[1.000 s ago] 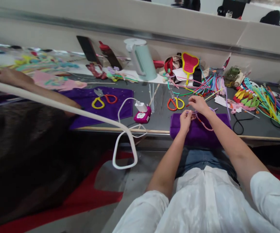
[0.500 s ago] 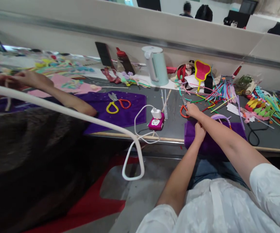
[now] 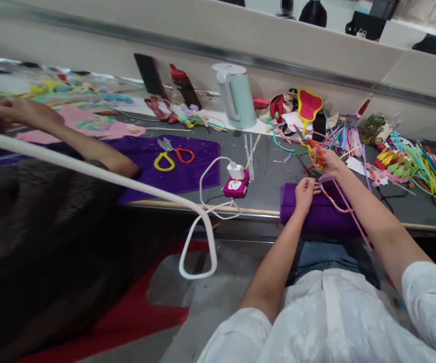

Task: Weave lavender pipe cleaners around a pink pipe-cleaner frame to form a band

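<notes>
In the head view, my right hand [image 3: 331, 164] is closed around a pair of scissors [image 3: 311, 147] with red and yellow handles, blades pointing up and away. My left hand [image 3: 304, 194] pinches the end of a bent purple and pink pipe cleaner [image 3: 341, 207]. It forms a loop between my hands, and a long tail hangs down past my right forearm. Beneath my hands lies a folded purple cloth [image 3: 289, 196] at the table's front edge. Whether the scissor blades are parted is too small to tell.
A white power adapter [image 3: 235, 171] sits on a magenta socket block [image 3: 236, 187]. A kettle [image 3: 242, 98] and bottle [image 3: 185, 85] stand behind. Pipe cleaners [image 3: 435, 174] heap at right. Left are other scissors [image 3: 167, 154], a co-worker's arm [image 3: 85, 141] and a white curved tube [image 3: 89, 174].
My right hand has lifted the scissors off the table and moved right. My left hand has come up, and the pipe cleaner loop is raised from the purple cloth. The camera view has shifted slightly.
</notes>
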A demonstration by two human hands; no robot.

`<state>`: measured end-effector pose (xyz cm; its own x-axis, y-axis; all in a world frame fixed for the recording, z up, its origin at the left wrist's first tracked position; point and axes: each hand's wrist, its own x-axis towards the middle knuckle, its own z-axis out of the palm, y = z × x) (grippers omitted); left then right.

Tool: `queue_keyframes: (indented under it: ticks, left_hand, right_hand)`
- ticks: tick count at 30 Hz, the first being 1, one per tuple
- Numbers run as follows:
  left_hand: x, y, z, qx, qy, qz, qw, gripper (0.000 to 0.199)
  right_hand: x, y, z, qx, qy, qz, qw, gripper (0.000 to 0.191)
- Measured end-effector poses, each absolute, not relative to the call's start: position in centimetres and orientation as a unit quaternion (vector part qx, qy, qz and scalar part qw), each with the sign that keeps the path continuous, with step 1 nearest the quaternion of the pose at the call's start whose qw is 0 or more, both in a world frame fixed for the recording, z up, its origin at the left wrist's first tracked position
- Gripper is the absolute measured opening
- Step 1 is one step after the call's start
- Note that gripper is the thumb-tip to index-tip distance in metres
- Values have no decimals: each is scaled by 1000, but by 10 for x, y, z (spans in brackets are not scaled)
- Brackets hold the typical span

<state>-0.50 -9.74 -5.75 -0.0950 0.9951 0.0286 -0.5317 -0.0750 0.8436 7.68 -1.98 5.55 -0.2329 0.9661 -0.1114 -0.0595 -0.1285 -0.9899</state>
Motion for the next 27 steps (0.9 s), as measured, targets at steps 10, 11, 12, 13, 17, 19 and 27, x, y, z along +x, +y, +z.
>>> queue_keyframes:
  ticks: [10,11,12,13,17,19,27]
  left_hand:
    - [1,-94,-54,322,396,666,543,26]
    - [1,-94,-54,321,394,669,543,26]
    - [1,-95,-53,322,392,671,542,27]
    - [0,-96,-53,324,389,672,541,28]
    - [-1,-97,-54,349,402,669,518,28]
    - [-2,-97,-56,357,410,669,507,28]
    - [-4,-98,-56,358,393,662,528,36]
  right_hand:
    - [167,-189,38,-415,-427,654,467,51]
    - [165,-202,31,-406,-425,664,462,54]
    - [162,-214,24,-398,-421,676,455,55]
    - [158,-224,18,-392,-415,688,448,53]
    - [136,-242,-4,-393,-393,728,402,37]
    - [127,-242,-12,-419,-384,724,390,37]
    - [112,-226,-17,-468,-338,703,414,39]
